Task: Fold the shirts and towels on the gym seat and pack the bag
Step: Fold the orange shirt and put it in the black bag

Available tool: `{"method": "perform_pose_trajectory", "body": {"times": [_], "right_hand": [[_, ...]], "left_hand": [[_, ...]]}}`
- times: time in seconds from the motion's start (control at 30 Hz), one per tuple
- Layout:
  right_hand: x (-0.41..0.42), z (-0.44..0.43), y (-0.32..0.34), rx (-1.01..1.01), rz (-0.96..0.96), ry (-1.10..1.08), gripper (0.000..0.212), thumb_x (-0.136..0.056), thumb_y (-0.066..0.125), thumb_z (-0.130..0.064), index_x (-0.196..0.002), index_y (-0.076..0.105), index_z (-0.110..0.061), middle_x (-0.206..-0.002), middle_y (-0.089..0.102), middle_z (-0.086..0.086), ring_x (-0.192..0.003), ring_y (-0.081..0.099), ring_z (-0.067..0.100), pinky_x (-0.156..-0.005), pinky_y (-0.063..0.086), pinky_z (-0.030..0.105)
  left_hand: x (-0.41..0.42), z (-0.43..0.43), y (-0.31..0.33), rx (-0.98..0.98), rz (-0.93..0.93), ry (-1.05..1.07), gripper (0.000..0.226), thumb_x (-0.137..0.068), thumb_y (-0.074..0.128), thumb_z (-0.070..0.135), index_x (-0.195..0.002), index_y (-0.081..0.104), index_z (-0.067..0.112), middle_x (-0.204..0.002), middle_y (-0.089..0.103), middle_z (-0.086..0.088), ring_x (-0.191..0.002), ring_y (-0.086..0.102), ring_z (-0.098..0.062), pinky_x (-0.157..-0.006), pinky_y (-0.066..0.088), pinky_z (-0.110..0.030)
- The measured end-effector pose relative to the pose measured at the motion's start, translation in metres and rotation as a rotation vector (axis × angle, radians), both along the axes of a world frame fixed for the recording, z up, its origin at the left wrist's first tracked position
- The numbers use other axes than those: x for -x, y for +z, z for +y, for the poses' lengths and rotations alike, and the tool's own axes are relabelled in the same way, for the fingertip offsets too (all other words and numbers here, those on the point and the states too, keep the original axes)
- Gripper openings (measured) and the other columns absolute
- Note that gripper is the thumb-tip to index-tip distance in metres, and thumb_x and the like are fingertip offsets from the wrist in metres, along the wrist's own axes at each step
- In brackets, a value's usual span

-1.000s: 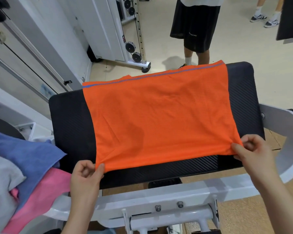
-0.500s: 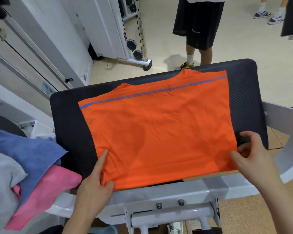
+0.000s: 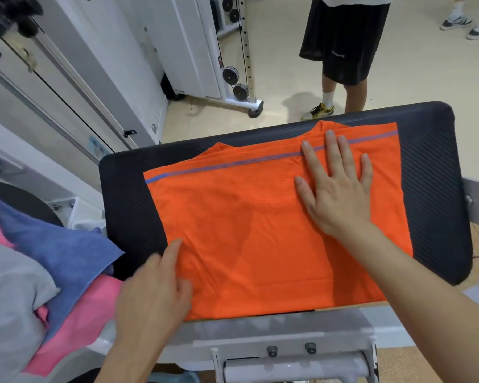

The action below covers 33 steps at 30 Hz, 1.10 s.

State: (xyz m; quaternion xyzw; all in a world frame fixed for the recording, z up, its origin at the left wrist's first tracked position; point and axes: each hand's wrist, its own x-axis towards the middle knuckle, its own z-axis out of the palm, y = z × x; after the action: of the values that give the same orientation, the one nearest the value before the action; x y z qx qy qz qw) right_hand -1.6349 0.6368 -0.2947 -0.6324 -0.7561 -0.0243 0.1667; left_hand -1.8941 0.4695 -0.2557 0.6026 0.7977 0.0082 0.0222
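I log, at 7 o'clock: left hand (image 3: 152, 297), blurred, fingers straight, resting on the near-left corner of the orange shirt (image 3: 246, 244). At 9 o'clock: blue towel (image 3: 58, 252) over pink towel (image 3: 94, 308). Centre: shirt folded flat on the black bench (image 3: 432, 189). At 1 o'clock: right hand (image 3: 335, 194), spread flat, pressing the shirt.

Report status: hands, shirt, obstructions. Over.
Right hand flat, pressing orange shirt. Left hand at its near left corner, grip blurred. Shirt flat on seat pad. Towel pile left, off the shirt.
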Motion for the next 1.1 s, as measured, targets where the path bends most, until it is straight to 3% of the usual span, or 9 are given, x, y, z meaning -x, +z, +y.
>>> {"method": "perform_pose_trajectory", "body": {"times": [0.07,0.13,0.33,0.53,0.63,0.73,0.83,0.97,1.1], "right_hand": [[0.000,0.001,-0.004,-0.023,-0.003,-0.004,0.061,-0.095,0.028,-0.056,-0.152,0.019,-0.037,-0.163,0.010,0.006,-0.150,0.008,0.023,-0.115,0.008,0.055],[0.001,0.001,-0.005,-0.032,-0.014,-0.006,0.061,-0.094,0.028,-0.056,-0.152,0.020,-0.037,-0.163,0.012,0.006,-0.150,0.009,0.023,-0.114,0.009,0.056],[-0.001,-0.002,0.007,-0.009,-0.021,-0.012,0.062,-0.093,0.027,-0.057,-0.151,0.021,-0.038,-0.163,0.011,0.005,-0.150,0.007,0.022,-0.114,0.012,0.056],[0.047,-0.025,0.014,-0.218,0.218,0.272,0.053,-0.092,0.046,-0.032,-0.143,0.045,-0.016,-0.152,0.036,0.014,-0.139,0.035,0.031,-0.108,0.034,0.042],[0.068,-0.024,-0.002,-0.171,0.157,0.271,0.054,-0.090,0.047,-0.033,-0.142,0.045,-0.019,-0.151,0.041,0.009,-0.135,0.041,0.025,-0.102,0.036,0.039],[0.069,-0.021,-0.007,-0.134,0.109,0.234,0.053,-0.089,0.046,-0.035,-0.140,0.049,-0.019,-0.152,0.039,0.006,-0.137,0.040,0.022,-0.102,0.033,0.039],[0.070,-0.022,-0.006,-0.139,0.076,0.232,0.054,-0.089,0.046,-0.036,-0.141,0.049,-0.020,-0.152,0.039,0.006,-0.137,0.040,0.022,-0.101,0.033,0.039],[0.071,-0.022,-0.005,-0.114,0.069,0.234,0.054,-0.090,0.046,-0.037,-0.141,0.048,-0.020,-0.153,0.039,0.006,-0.137,0.039,0.022,-0.101,0.033,0.039],[0.070,-0.023,0.003,-0.088,0.119,0.240,0.053,-0.086,0.048,-0.037,-0.136,0.053,-0.020,-0.150,0.042,0.005,-0.135,0.040,0.022,-0.099,0.033,0.039]], "left_hand": [[-0.009,0.027,0.002,-0.329,0.004,-0.149,0.051,-0.083,0.041,0.029,-0.129,0.060,0.016,-0.106,0.060,-0.009,-0.095,0.054,-0.030,-0.073,0.052,-0.043],[-0.026,0.067,0.001,-0.490,-0.009,-0.375,0.046,-0.086,0.045,0.025,-0.129,0.061,0.015,-0.136,0.053,-0.015,-0.122,0.046,-0.037,-0.097,0.043,-0.050],[-0.037,0.155,-0.022,-0.294,0.155,-0.541,0.057,-0.095,0.033,0.046,-0.151,0.025,0.034,-0.160,0.021,-0.005,-0.147,0.019,-0.025,-0.118,0.014,-0.052],[-0.037,0.157,-0.024,-0.299,0.112,-0.550,0.058,-0.095,0.033,0.047,-0.151,0.021,0.037,-0.161,0.018,-0.002,-0.148,0.017,-0.021,-0.118,0.011,-0.051],[-0.027,0.160,-0.016,-0.328,-0.078,-0.581,0.053,-0.096,0.035,0.034,-0.149,0.031,0.032,-0.158,0.028,-0.001,-0.145,0.025,-0.021,-0.116,0.018,-0.049],[-0.009,0.163,0.004,-0.472,-0.210,-0.372,0.046,-0.091,0.046,0.028,-0.136,0.052,0.020,-0.134,0.052,-0.005,-0.122,0.046,-0.027,-0.096,0.042,-0.051],[0.009,0.163,0.020,-0.338,-0.165,-0.200,0.043,-0.087,0.062,0.045,-0.126,0.058,0.026,-0.115,0.054,0.001,-0.110,0.048,-0.021,-0.089,0.040,-0.045],[0.003,0.165,0.029,-0.315,-0.281,-0.268,0.015,-0.082,0.069,0.030,-0.094,0.063,0.023,-0.096,0.049,0.008,-0.099,0.047,-0.016,-0.088,0.044,-0.040],[-0.004,0.167,0.044,-0.187,-0.116,-0.378,0.014,-0.087,0.058,0.027,-0.090,0.045,0.022,-0.082,0.051,0.007,-0.079,0.051,-0.018,-0.067,0.041,-0.035]]}}
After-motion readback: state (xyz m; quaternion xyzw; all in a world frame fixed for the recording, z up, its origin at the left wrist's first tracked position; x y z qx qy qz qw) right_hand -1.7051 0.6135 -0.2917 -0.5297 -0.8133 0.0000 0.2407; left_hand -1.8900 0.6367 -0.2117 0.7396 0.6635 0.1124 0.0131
